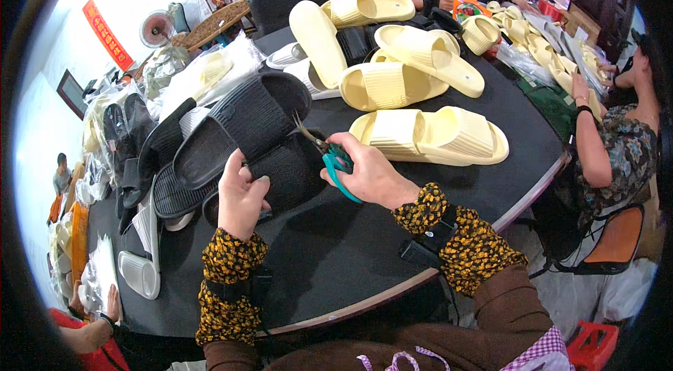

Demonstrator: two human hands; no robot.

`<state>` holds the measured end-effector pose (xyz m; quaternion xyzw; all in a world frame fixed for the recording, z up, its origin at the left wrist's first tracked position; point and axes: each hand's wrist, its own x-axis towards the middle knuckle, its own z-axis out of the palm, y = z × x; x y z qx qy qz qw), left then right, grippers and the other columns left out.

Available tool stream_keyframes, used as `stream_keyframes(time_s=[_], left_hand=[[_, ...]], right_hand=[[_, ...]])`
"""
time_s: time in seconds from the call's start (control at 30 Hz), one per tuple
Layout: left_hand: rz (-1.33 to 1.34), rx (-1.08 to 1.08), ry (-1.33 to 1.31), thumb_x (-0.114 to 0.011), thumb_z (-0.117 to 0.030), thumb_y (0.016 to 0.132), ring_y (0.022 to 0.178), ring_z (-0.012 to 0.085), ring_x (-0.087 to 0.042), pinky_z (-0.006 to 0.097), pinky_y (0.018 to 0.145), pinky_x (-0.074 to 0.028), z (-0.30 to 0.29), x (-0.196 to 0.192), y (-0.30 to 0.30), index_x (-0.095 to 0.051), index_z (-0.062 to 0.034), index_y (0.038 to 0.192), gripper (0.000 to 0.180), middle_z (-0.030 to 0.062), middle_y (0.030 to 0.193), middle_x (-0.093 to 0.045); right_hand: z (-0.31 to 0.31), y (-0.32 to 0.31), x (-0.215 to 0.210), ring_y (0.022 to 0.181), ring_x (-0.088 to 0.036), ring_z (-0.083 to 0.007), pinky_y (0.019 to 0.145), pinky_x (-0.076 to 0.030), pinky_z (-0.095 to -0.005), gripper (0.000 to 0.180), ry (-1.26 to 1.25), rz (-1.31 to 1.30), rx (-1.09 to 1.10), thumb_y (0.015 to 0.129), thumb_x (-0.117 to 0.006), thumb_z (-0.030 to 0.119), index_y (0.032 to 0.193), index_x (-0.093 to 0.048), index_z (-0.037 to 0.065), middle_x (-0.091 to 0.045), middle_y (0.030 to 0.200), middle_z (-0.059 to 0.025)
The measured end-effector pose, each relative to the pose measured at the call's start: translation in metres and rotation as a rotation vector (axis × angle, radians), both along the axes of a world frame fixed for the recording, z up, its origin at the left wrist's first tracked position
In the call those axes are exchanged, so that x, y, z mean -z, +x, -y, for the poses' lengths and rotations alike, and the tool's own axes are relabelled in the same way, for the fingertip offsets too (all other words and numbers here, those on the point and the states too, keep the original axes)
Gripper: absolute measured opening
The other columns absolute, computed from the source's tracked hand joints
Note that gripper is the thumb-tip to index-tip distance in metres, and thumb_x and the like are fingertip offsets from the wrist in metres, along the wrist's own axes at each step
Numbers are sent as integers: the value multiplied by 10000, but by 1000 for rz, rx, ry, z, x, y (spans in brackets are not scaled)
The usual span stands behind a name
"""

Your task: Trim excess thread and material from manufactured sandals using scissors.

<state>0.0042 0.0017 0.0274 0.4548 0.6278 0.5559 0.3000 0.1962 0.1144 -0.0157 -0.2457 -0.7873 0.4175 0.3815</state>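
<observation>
My right hand (375, 174) grips a pair of scissors (339, 169) with teal handles. Their parted blades point up and left, at the edge of a black slide slipper (245, 120) with a ribbed strap. Low in front of that slipper is my left hand (242, 199), its fingers curled in and the index bent upward by the sole's edge. What these fingers pinch, if anything, is too small to make out. More black slippers (287, 171) lie underneath and beside, partly hidden. Pale yellow slippers (427, 134) rest just beyond my right hand.
More yellow slippers (392, 83) are heaped at the far side of the black table (364, 245). White slippers (140, 273) and plastic-bagged pairs (116, 125) crowd the left. Co-workers sit around; one person's arm (592, 143) reaches over a yellow pile at right.
</observation>
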Motion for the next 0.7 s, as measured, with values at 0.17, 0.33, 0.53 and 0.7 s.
stream_keyframes(time_s=[0.17, 0.33, 0.53, 0.7], left_hand=[[-20, 55, -29, -543, 44, 770, 558, 54, -500, 180, 426, -429, -1, 3, 3, -259, 78, 1315, 615, 47, 749, -526], [-159, 44, -99, -511, 72, 772, 628, 74, -557, 186, 451, -447, 2, 10, 0, -300, 6, 1321, 592, 96, 1006, -611], [-158, 102, -54, -523, 69, 772, 625, 65, -546, 185, 456, -442, 3, 10, 1, -280, 10, 1339, 620, 89, 990, -603], [-140, 152, -41, -521, 65, 771, 634, 53, -540, 180, 464, -439, 4, 3, 8, -292, 10, 1333, 610, 87, 1013, -604]], right_hand=[[-1, 3, -3, 705, -552, -109, 646, -476, -271, 463, -56, 85, 21, 764, -702, 178, 1122, -469, -2, -577, 778, -60], [-3, 2, 0, 699, -550, -109, 652, -481, -271, 464, -45, 72, 27, 763, -704, 183, 1119, -471, -1, -579, 782, -59], [-3, 3, -3, 716, -624, -238, 646, -491, -348, 475, 0, 19, 44, 756, -700, 238, 1107, -472, 13, -607, 782, -159], [-2, 4, -6, 689, -590, -188, 640, -475, -308, 450, 26, -8, 101, 755, -704, 173, 1099, -477, -8, -593, 775, -126]])
